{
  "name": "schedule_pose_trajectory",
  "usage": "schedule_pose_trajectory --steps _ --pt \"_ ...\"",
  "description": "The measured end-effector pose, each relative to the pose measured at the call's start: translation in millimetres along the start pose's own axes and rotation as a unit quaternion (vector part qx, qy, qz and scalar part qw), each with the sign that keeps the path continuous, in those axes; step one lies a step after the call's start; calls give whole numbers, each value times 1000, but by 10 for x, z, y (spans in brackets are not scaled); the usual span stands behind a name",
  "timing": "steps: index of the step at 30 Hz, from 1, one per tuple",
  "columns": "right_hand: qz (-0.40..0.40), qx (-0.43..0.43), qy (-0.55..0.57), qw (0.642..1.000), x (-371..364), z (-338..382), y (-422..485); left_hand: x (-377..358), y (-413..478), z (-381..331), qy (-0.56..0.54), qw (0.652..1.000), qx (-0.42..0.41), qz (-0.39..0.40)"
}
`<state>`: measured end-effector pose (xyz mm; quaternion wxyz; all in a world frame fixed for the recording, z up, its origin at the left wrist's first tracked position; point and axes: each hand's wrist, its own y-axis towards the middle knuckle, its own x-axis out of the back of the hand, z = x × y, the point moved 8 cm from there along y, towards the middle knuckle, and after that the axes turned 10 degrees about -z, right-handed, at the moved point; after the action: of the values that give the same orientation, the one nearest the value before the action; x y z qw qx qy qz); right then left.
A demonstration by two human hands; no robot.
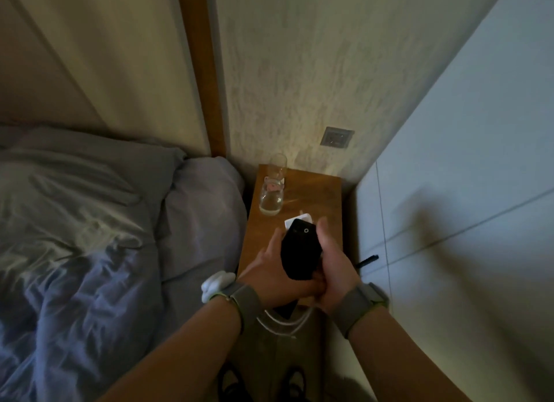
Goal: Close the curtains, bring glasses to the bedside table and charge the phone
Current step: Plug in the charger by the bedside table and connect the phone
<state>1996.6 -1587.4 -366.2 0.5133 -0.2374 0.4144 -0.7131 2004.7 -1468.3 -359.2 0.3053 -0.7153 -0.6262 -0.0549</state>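
A black phone (299,250) is held back-up over the wooden bedside table (314,191). My left hand (275,269) cups its left side and underside. My right hand (332,269) wraps its right edge and lower end. A white cable (284,323) loops down below my hands; whether it is plugged into the phone is hidden. Two clear glasses stand at the table's far left: one (271,199) nearer with a little water, one (277,166) behind it. A white charger block (295,220) lies on the table just beyond the phone.
A wall socket (337,136) sits above the table's far right. The bed with grey bedding (90,221) fills the left. A white soft object (217,283) lies at the bed's edge. A black pen-like stick (367,260) pokes out right of the table. A pale wall (464,191) closes the right side.
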Motion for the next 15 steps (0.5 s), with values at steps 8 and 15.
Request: schedule_pose_trajectory --steps 8,15 --pt "18 -48 61 997 -73 554 962 -198 1148 -61 -43 997 29 51" --pt "7 -69 58 996 -166 793 1980 -415 2215 159 -88 988 124 19"
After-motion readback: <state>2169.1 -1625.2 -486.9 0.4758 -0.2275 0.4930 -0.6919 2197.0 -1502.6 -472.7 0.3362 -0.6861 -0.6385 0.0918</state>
